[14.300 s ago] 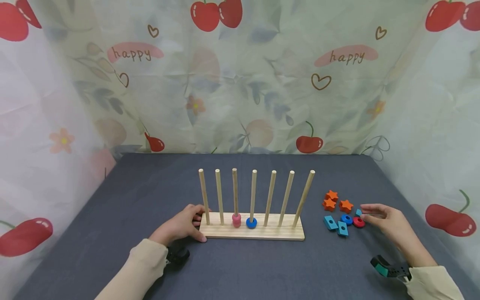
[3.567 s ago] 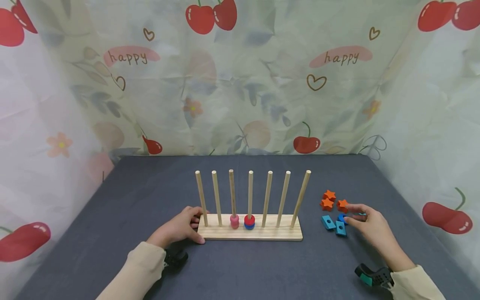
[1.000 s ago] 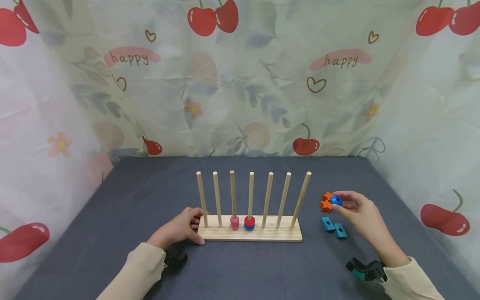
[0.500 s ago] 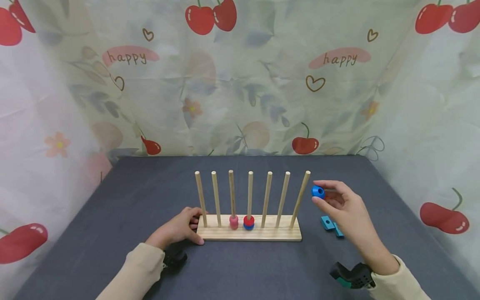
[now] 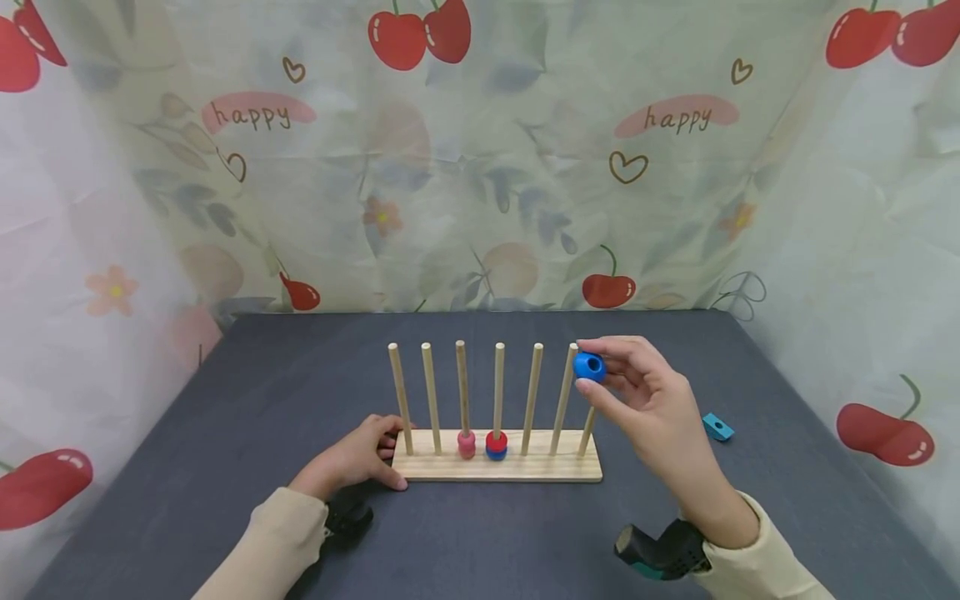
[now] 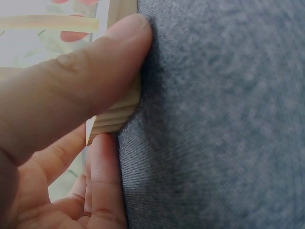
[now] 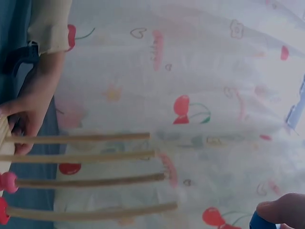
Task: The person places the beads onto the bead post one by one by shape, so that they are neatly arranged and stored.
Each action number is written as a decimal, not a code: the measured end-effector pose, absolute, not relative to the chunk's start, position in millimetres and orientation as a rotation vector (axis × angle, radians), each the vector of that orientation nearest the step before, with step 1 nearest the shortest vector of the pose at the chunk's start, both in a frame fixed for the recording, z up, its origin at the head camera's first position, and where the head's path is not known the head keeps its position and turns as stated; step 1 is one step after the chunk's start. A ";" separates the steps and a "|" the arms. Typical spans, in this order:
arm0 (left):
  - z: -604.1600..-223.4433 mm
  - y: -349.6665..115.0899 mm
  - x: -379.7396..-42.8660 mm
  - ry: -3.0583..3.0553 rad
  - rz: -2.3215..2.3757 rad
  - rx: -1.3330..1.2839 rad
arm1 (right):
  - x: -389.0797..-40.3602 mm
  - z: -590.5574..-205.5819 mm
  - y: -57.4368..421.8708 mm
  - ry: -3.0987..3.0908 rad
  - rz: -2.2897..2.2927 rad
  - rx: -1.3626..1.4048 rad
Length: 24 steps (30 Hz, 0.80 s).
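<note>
My right hand [image 5: 660, 417] pinches a round blue bead [image 5: 581, 369] between thumb and fingertips, its hole facing the head camera. It is raised to the height of the peg tops and overlaps the right-hand pegs in the head view. At the right wrist view's lower corner, only part of the blue bead [image 7: 259, 222] shows. My left hand [image 5: 352, 457] grips the left end of a wooden peg board [image 5: 450, 472], thumb at the front edge, fingers behind. Pink beads [image 5: 467, 447] sit on one peg; a red ring [image 5: 497, 440] lies above a blue ring [image 5: 497, 455] on the middle peg.
A turquoise block [image 5: 717, 427] with a hole lies on the dark cloth [image 5: 480, 542] right of my right hand, which covers the other loose pieces. Several upright pegs [image 5: 532, 400] stand along the board. A printed curtain [image 5: 480, 208] encloses the back and sides.
My right hand has picked up the blue bead beside the orange stars and carried it left and up to the peg tops. Earlier, the red ring came onto the middle peg. My left hand has stayed put.
</note>
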<state>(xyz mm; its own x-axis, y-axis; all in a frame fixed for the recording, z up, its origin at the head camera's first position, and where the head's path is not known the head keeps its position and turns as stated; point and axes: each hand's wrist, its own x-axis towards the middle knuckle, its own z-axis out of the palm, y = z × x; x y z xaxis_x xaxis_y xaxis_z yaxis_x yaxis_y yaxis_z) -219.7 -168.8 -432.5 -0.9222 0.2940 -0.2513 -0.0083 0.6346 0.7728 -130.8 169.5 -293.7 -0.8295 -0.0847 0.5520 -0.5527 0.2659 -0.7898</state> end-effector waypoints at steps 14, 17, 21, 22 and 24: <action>-430.6 -169.6 -217.5 2.494 1.189 0.241 | -142.8 -284.9 128.5 -2.075 1.657 0.704; -431.2 -169.8 -217.8 2.496 1.187 0.237 | -148.4 -287.1 119.5 -2.065 1.675 0.732; -432.4 -169.0 -218.9 2.495 1.193 0.222 | -155.2 -292.1 107.8 -2.045 1.682 0.780; -432.5 -168.6 -219.0 2.497 1.195 0.216 | -156.9 -293.5 105.2 -2.040 1.678 0.792; -432.2 -168.4 -219.1 2.495 1.196 0.225 | -160.4 -296.8 101.1 -2.024 1.666 0.813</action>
<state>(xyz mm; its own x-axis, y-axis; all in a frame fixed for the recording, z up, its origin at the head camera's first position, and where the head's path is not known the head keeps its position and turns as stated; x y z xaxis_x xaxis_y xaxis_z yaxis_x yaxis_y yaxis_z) -219.1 -168.4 -432.2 -0.9212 0.2949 -0.2539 -0.0131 0.6285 0.7777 -160.4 101.1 -296.8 -0.7535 -0.1853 0.6308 -0.6546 0.1230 -0.7459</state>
